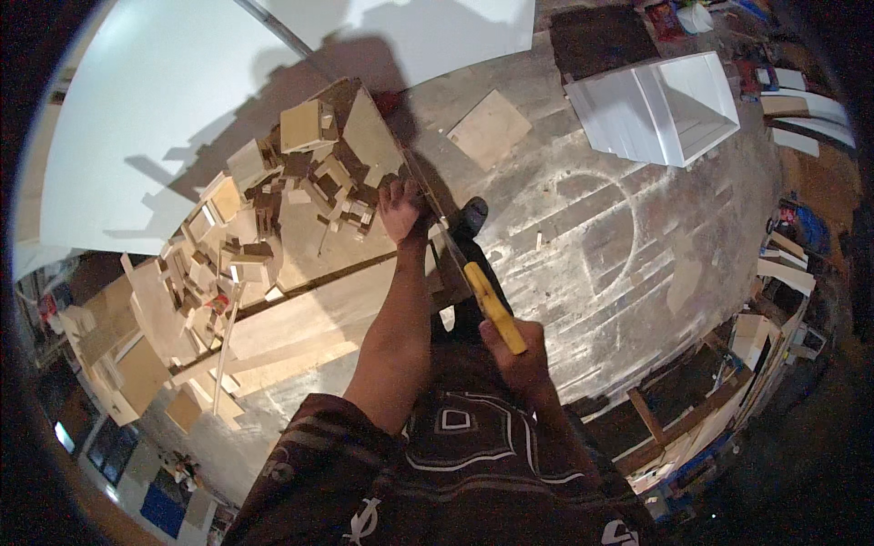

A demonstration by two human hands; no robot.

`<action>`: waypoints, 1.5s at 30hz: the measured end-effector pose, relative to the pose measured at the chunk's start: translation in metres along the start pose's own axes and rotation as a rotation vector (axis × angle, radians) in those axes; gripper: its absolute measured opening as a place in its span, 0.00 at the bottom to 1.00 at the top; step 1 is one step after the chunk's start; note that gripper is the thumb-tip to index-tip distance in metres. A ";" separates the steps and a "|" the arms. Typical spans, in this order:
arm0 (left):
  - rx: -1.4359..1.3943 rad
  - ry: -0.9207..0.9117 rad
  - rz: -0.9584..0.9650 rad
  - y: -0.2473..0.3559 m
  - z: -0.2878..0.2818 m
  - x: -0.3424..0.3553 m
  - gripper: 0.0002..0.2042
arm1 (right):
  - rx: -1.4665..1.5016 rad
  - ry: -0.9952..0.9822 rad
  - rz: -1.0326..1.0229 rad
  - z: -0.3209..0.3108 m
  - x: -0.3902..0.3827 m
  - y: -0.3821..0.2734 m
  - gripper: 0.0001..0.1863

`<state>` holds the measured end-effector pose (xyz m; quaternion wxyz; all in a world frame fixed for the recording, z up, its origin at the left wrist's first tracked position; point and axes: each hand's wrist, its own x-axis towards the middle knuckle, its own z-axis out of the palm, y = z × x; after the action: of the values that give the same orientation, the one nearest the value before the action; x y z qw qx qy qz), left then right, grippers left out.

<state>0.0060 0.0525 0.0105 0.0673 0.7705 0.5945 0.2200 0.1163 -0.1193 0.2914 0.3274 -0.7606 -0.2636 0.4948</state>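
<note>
My right hand [517,355] grips the yellow handle of a handsaw [492,306]. Its thin blade runs forward and to the left, along the right end of the workbench [305,250]. Close beside that blade, my left hand [401,209] presses down at the bench's right edge with its fingers spread. What lies under the palm is hidden, and I cannot tell whether the saw teeth touch wood. Small wooden blocks [332,173] and offcuts are heaped on the bench left of my left hand. A pale flat board [371,132] lies just beyond my fingers.
A large white panel [173,82] stretches behind the bench. On the concrete floor to the right are a flat square board [490,129] and an open white cabinet box [619,107]. Wood scraps and planks [751,337] line the far right. My shoe [474,217] shows beside the blade.
</note>
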 end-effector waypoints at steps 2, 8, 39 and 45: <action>-0.032 -0.017 0.001 0.003 -0.002 0.005 0.14 | 0.004 -0.024 -0.001 0.000 0.000 -0.006 0.19; -0.018 -0.017 0.011 0.001 0.000 0.005 0.12 | 0.016 -0.018 -0.009 0.016 0.022 0.009 0.19; -0.062 -0.111 -0.049 0.000 -0.004 0.000 0.13 | -0.012 0.008 -0.125 0.026 0.025 0.026 0.18; -0.076 -0.129 -0.038 0.002 -0.002 -0.005 0.13 | 0.082 -0.047 -0.025 0.016 0.027 0.018 0.18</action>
<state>0.0061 0.0471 0.0124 0.1388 0.7686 0.5946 0.1910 0.1124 -0.1075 0.2575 0.3582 -0.7315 -0.2601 0.5186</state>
